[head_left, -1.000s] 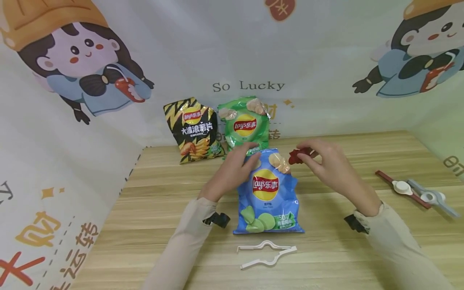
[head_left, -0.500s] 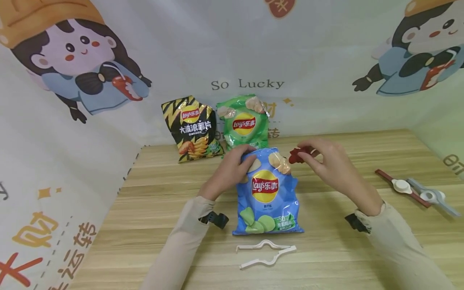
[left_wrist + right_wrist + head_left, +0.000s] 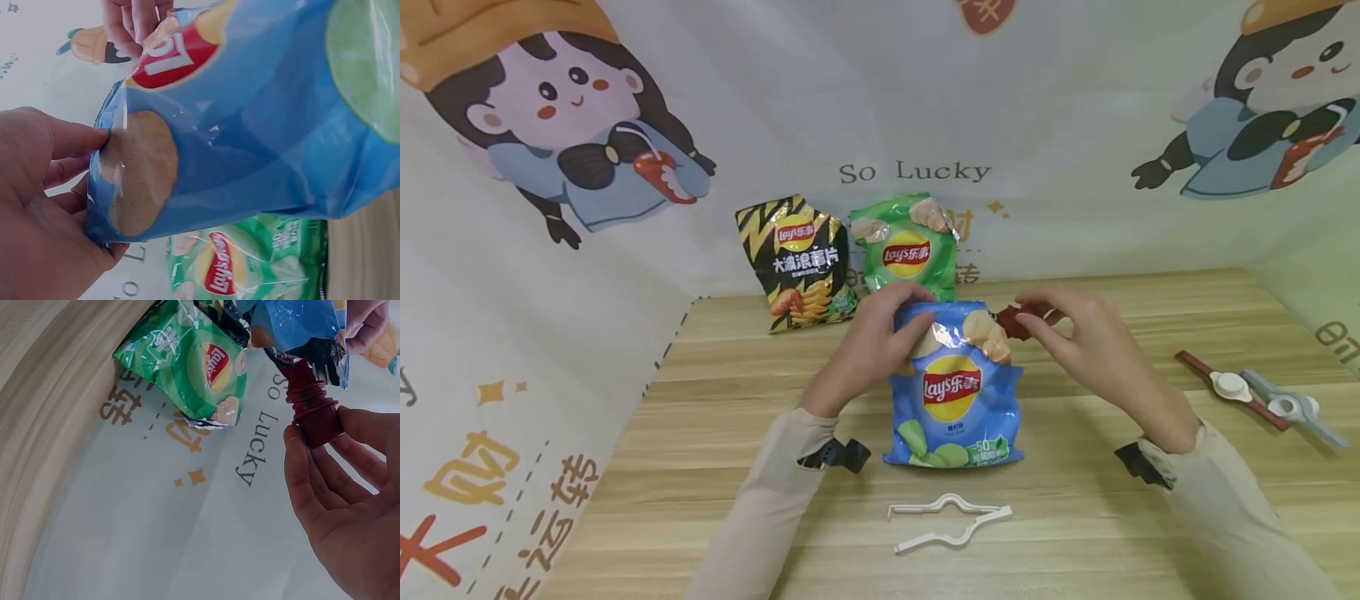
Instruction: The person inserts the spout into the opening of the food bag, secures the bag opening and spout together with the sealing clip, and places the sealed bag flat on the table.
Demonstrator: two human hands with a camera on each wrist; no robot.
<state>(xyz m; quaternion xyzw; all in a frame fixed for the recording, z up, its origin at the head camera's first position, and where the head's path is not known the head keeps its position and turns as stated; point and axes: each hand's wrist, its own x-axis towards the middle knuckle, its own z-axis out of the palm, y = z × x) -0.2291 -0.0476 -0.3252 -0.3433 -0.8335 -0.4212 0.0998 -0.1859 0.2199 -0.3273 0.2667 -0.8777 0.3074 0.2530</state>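
A blue Lay's chip bag (image 3: 940, 429) stands upright at the middle of the table. My left hand (image 3: 874, 337) pinches its top left edge, thumb in front and fingers behind, as the left wrist view shows. Beside the bag's top right corner, my right hand (image 3: 1086, 342) holds a dark red plastic spout (image 3: 317, 422) between thumb and fingers. In the right wrist view the spout has a ribbed, threaded neck, and its narrower end reaches the torn corner of the bag. The foil edge hides that end. An opened white bag clip (image 3: 955, 542) lies in front of the bag.
Behind the blue bag, a green Lay's bag (image 3: 906, 225) and a black-and-yellow chip bag (image 3: 808, 283) lean against the printed backdrop (image 3: 1052, 125). A brown-red clip with a white cap (image 3: 1231, 387) and a grey clip (image 3: 1326, 429) lie at the right on the wooden table (image 3: 700, 467).
The blue bag's lower edge has shifted away from the white clip, and its top right corner now meets the spout. My left hand has moved slightly farther back with it; the right hand stays nearly still.
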